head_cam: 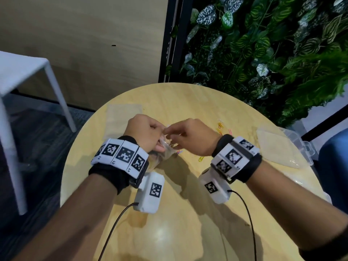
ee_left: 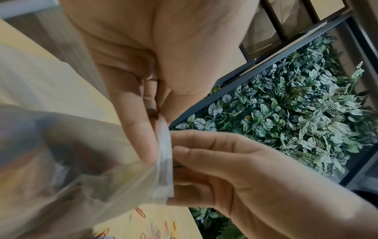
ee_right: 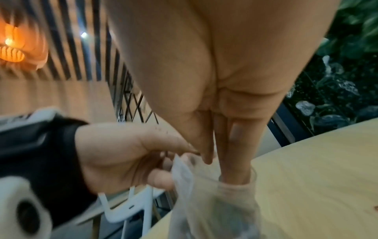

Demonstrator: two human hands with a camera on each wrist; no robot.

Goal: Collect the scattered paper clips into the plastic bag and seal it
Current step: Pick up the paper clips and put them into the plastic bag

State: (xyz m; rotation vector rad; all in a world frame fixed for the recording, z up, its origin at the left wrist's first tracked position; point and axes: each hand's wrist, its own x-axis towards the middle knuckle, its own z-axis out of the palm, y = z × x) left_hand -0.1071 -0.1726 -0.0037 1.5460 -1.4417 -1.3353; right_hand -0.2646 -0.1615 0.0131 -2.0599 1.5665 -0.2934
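Note:
A small clear plastic bag (head_cam: 165, 152) hangs between my two hands above the middle of the round wooden table (head_cam: 188, 213), with a few clips inside it. My left hand (head_cam: 150, 132) pinches the bag's top strip (ee_left: 164, 153) between thumb and forefinger. My right hand (head_cam: 185, 135) is at the bag's mouth. Two of its fingers (ee_right: 235, 168) reach inside the mouth and its thumb lies at the rim. Coloured paper clips (head_cam: 220, 127) lie scattered beyond my right hand. One yellow clip (head_cam: 201, 158) sits just under that wrist.
A clear plastic box (head_cam: 282, 149) lies open at the table's right edge. A flat clear sheet or bag (head_cam: 124, 113) lies at the far left of the table. A white side table (head_cam: 22, 72) stands to the left. A leafy plant wall (head_cam: 263, 44) is behind.

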